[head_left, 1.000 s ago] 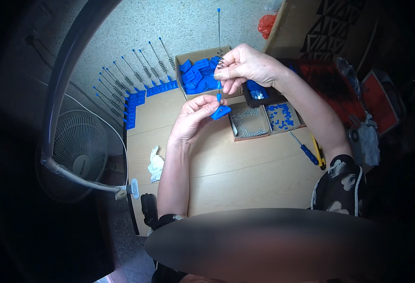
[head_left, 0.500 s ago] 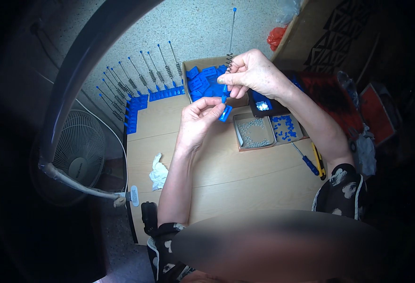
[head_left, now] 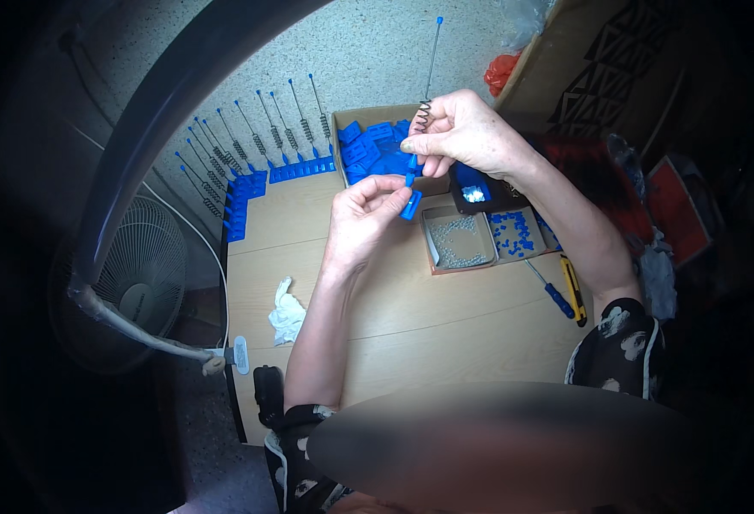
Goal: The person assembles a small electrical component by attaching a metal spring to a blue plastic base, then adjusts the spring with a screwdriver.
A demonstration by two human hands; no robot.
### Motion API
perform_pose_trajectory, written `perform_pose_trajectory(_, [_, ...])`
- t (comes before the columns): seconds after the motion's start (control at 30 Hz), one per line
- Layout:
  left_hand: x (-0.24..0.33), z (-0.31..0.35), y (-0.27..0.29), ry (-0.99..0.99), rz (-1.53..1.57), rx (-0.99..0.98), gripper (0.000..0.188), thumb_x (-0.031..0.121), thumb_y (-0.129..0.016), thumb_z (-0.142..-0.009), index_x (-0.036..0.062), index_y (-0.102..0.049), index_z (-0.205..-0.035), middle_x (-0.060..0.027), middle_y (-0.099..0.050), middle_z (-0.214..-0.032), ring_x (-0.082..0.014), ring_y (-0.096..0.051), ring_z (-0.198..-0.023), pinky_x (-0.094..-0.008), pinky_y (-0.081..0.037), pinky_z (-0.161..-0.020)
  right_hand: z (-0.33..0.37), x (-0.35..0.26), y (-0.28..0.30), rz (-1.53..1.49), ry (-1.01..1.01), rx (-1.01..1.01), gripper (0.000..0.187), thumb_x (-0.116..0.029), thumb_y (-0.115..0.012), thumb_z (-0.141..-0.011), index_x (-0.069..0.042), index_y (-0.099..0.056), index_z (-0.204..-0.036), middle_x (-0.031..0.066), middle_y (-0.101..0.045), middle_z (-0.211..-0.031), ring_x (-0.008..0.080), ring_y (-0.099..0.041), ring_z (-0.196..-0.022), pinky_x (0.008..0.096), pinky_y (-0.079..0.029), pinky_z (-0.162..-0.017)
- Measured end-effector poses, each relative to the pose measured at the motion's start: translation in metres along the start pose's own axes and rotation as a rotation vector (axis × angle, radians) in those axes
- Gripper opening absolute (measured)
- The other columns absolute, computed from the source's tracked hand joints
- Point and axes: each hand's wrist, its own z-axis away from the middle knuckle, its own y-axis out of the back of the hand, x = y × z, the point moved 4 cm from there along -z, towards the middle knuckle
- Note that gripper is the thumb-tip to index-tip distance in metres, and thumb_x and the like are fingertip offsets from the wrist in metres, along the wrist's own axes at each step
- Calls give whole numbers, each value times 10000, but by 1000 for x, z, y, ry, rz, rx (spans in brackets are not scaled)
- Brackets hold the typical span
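Note:
Between finger and thumb, my left hand (head_left: 362,221) pinches a small blue plastic piece (head_left: 412,206) with a slot in it. My right hand (head_left: 471,137) is just above it, closed round the lower part of a thin metal rod (head_left: 434,60) with a blue cap. A dark coil spring (head_left: 423,118) surrounds the rod where it enters my fingers. The rod rises upright, leaning slightly right, and a blue lower end shows between the two hands. My fingers hide how the pieces join.
Behind my hands stands a cardboard box (head_left: 340,163) of blue plastic pieces. Small trays hold clear beads (head_left: 458,244) and tiny blue parts (head_left: 514,233). A screwdriver (head_left: 557,300) and yellow cutter (head_left: 573,291) lie right. Finished-looking spring rods (head_left: 257,137) line the far left edge, near crumpled tissue (head_left: 287,314).
The rod's capped top has shifted a little to the right, so it leans more. Both hands keep their grip and have hardly moved.

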Motion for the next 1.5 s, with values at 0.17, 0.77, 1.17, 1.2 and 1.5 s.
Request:
perform_pose_trajectory(0.17, [-6,1,-2,-55,-19,34,173,60,-749,-950,-20,-722,-1101,-48,-738,-1033,-63,-674,-888,-222,-546,-806,2,3,-4,83,39,53,178,-119,-777,-932,24,-671,-928,75,-706,-760,99,-697,-643,212,-567,-553])
perform_pose_trajectory(0.77, [22,12,-5,-302,-258,46,202,26,-731,-940,-48,-727,-1128,-117,-617,-1247,-153,-673,-1044,-269,-614,-885,6,-12,-2,41,131,33,166,-110,-768,-938,17,-663,-933,67,-706,-774,106,-703,-666,223,-572,-590])
perform_pose_trajectory(1.17, [23,12,-14,-345,-153,68,183,0,-753,-918,-54,-732,-1092,-116,-612,-1241,-137,-675,-1003,-251,-606,-868,20,-27,-2,141,168,39,163,-119,-749,-946,20,-665,-951,60,-700,-782,92,-690,-690,236,-574,-628])
perform_pose_trajectory(1.2, [23,13,-14,-334,-150,70,182,4,-759,-916,-54,-735,-1087,-109,-625,-1219,-131,-678,-983,-246,-601,-860,16,-25,0,117,157,17,173,-127,-754,-946,23,-667,-942,67,-704,-780,96,-693,-678,233,-576,-609])
perform_pose_trajectory(1.5, [28,21,-17,-210,-84,89,163,7,-775,-913,-58,-748,-1060,-97,-669,-1149,-113,-652,-982,-242,-559,-877,2,-13,5,-16,79,-27,256,-195,-766,-948,45,-677,-926,124,-709,-736,156,-712,-630,265,-591,-536])
